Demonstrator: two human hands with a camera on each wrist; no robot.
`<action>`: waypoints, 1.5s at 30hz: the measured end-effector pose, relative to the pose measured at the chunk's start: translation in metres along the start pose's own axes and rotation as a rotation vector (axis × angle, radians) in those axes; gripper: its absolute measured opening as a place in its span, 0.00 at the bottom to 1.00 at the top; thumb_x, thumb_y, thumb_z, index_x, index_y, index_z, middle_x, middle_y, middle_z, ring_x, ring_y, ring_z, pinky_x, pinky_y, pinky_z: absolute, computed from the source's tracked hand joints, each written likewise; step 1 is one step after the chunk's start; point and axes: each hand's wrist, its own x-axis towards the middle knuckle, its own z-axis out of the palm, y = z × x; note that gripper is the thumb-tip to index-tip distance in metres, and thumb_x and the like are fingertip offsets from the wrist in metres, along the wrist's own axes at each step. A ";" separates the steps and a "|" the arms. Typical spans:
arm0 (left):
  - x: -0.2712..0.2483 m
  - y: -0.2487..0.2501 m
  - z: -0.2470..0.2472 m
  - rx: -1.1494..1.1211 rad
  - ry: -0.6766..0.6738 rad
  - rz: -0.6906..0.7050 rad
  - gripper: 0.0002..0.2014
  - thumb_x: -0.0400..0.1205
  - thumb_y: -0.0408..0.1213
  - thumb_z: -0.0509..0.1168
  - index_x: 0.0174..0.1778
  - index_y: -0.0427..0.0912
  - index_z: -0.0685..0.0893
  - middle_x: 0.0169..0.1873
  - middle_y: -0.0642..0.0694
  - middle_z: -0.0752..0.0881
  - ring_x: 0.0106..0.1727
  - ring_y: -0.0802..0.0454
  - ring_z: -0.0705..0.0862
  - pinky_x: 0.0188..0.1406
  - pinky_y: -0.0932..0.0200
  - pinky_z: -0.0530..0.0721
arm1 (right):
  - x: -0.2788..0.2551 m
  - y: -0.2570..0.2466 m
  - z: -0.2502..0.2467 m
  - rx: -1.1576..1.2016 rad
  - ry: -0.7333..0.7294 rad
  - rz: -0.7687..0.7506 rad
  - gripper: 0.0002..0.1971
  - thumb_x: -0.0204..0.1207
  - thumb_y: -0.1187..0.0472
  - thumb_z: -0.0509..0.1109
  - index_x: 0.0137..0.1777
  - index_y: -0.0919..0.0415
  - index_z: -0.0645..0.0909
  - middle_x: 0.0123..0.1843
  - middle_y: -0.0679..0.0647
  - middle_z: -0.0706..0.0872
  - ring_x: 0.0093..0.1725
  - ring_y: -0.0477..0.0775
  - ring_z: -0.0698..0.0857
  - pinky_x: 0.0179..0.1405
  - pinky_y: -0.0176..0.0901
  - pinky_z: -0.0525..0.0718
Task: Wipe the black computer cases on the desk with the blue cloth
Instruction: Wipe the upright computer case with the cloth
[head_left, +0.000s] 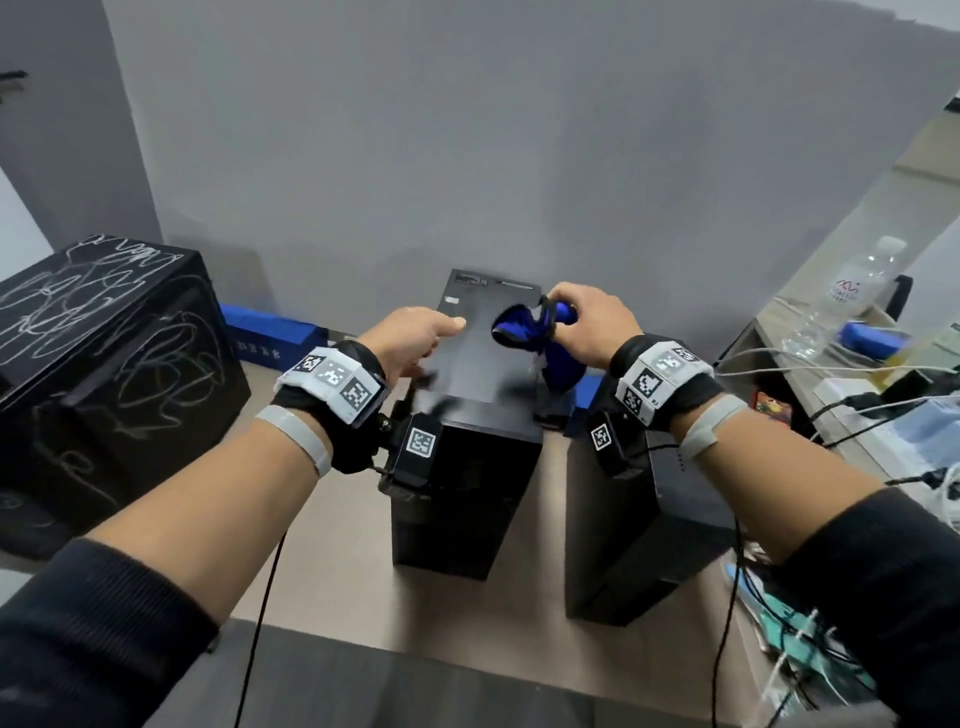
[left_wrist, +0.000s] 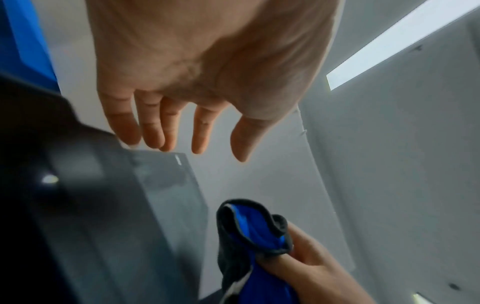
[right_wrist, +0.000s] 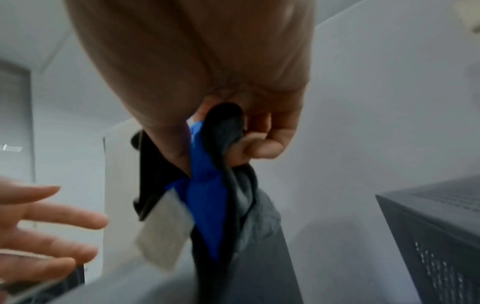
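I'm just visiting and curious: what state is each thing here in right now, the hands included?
Right hand: grips the blue cloth, held in the air.
Blue cloth: bunched, hanging above the middle case, not spread flat.
Left hand: fingers straight, holds nothing.
Middle computer case: upright on the desk.
Right computer case: upright on the desk.
Scribbled black box: covered in white scribbles.
Water bottle: upright, capped.

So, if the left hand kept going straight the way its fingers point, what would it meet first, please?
Probably the grey wall; the left hand hovers open above the middle computer case, though depth is unclear.
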 end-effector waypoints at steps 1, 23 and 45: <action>0.005 -0.005 -0.004 0.035 0.034 -0.006 0.08 0.86 0.44 0.67 0.57 0.48 0.79 0.52 0.46 0.76 0.50 0.51 0.74 0.46 0.56 0.76 | 0.002 0.001 0.001 -0.093 -0.059 -0.013 0.13 0.72 0.57 0.71 0.57 0.45 0.82 0.55 0.50 0.88 0.56 0.59 0.84 0.49 0.42 0.75; 0.095 -0.003 -0.059 0.048 -0.307 -0.190 0.28 0.88 0.34 0.64 0.84 0.51 0.67 0.60 0.49 0.78 0.60 0.46 0.75 0.67 0.41 0.78 | 0.144 0.001 0.047 -0.342 -0.460 -0.146 0.25 0.77 0.51 0.72 0.73 0.49 0.73 0.67 0.55 0.83 0.66 0.62 0.81 0.61 0.46 0.76; 0.152 -0.013 -0.045 0.035 -0.318 -0.191 0.36 0.82 0.15 0.61 0.80 0.57 0.74 0.68 0.54 0.86 0.55 0.53 0.85 0.54 0.50 0.87 | 0.234 -0.034 0.084 -0.340 -0.506 -0.230 0.25 0.77 0.53 0.71 0.73 0.51 0.71 0.63 0.54 0.84 0.50 0.60 0.83 0.38 0.42 0.79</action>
